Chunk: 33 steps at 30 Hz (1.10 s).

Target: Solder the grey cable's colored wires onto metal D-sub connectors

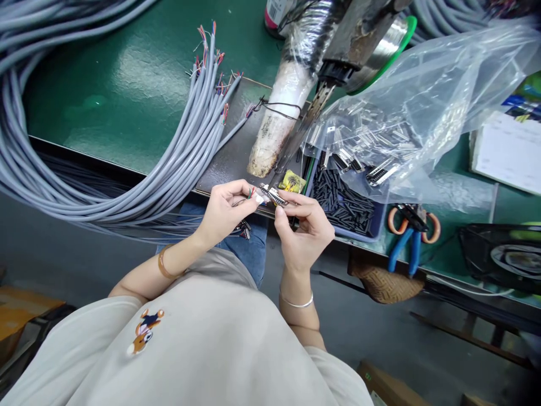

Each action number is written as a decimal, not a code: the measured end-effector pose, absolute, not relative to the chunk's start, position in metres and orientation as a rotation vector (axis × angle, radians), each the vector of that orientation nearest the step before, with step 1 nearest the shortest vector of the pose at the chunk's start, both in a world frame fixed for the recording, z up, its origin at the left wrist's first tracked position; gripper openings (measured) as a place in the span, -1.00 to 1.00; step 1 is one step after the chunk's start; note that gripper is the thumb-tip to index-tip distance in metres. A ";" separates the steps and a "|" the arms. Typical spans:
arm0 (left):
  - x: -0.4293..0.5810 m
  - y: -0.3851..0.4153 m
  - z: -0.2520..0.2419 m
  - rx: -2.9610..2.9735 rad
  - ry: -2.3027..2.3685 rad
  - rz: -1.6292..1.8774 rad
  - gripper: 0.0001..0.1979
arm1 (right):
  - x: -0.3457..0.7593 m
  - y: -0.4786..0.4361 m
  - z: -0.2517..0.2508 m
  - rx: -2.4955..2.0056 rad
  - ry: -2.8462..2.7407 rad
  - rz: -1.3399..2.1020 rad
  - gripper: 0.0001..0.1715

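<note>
My left hand [226, 211] pinches the stripped end of a grey cable, whose coloured wires [250, 193] show at its fingertips. My right hand [305, 225] is closed around a small metal connector [273, 195], held against those wires at the bench's front edge. The two hands almost touch, just in front of a dark plate [230, 160]. A bundle of grey cables [186, 152] with stripped coloured tips runs from the left across the green bench to the hands.
A wrapped soldering tool on a stand [291, 96] rises behind the hands. A blue tray of black sleeves [344, 200], a clear bag of metal connectors [393, 135], orange and blue-handled cutters [412, 234] and a solder spool [386, 51] lie right.
</note>
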<state>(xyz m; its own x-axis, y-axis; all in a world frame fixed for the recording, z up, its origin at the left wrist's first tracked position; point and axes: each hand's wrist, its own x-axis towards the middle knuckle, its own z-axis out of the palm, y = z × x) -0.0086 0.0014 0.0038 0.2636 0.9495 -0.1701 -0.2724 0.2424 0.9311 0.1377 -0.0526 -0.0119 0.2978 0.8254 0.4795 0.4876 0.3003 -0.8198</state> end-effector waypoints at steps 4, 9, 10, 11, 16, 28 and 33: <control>-0.009 0.003 0.003 0.935 0.915 1.018 -0.76 | 0.138 -0.049 -0.010 -1.350 -1.379 0.314 -0.88; -0.010 0.003 0.004 0.946 0.910 1.014 -0.80 | 0.139 -0.048 -0.009 -1.332 -1.370 0.344 -0.87; -0.010 0.003 0.004 0.950 0.907 1.020 -0.80 | 0.140 -0.048 -0.010 -1.327 -1.372 0.342 -0.87; -0.010 0.004 0.004 0.952 0.902 1.025 -0.79 | 0.140 -0.048 -0.010 -1.321 -1.373 0.338 -0.88; -0.008 0.005 0.006 0.950 0.878 1.046 -0.77 | 0.141 -0.046 -0.007 -1.319 -1.407 0.295 -0.88; -0.008 0.007 0.005 0.912 0.931 0.991 -0.71 | 0.141 -0.046 -0.003 -1.306 -1.506 0.152 -0.86; -0.009 0.005 0.000 0.887 0.959 0.931 -0.70 | 0.143 -0.050 -0.007 -1.308 -1.541 0.150 -0.85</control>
